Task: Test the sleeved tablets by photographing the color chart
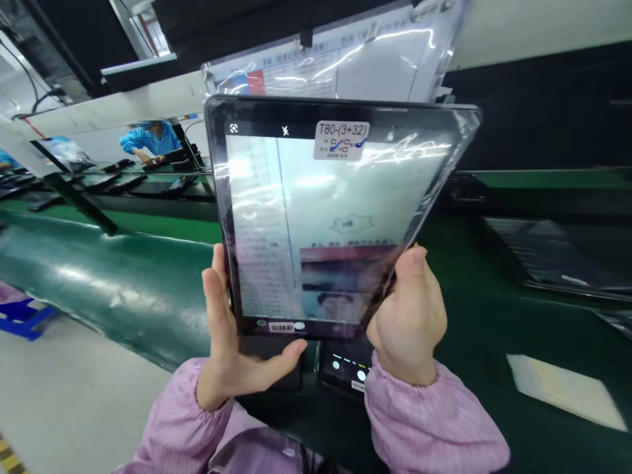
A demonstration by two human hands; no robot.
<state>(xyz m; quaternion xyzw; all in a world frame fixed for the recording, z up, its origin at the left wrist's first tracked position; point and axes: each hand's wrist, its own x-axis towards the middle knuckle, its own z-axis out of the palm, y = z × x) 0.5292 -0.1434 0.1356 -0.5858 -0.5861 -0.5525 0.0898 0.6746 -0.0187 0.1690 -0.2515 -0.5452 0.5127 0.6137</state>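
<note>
A black tablet [345,197] in clear plastic film is held upright, slightly tilted, in front of a printed sheet [380,72]. Its lit screen shows a camera picture of printed matter, and a white label [342,140] sticks to its top edge. My right hand [412,313] grips the lower right corner, thumb on the front. At the lower left, my left hand [234,342] is spread, fingers at the tablet's left edge and behind it, thumb stretched out below. Beneath lies another device [340,372] with a lit screen, partly hidden by my right sleeve.
On the green table [469,342] a pale pad [565,390] lies at the right, below a film-covered tray [557,253]. Several dark devices line the bench at the back left, where a person in blue [153,139] sits. A blue stool [22,318] stands at the left.
</note>
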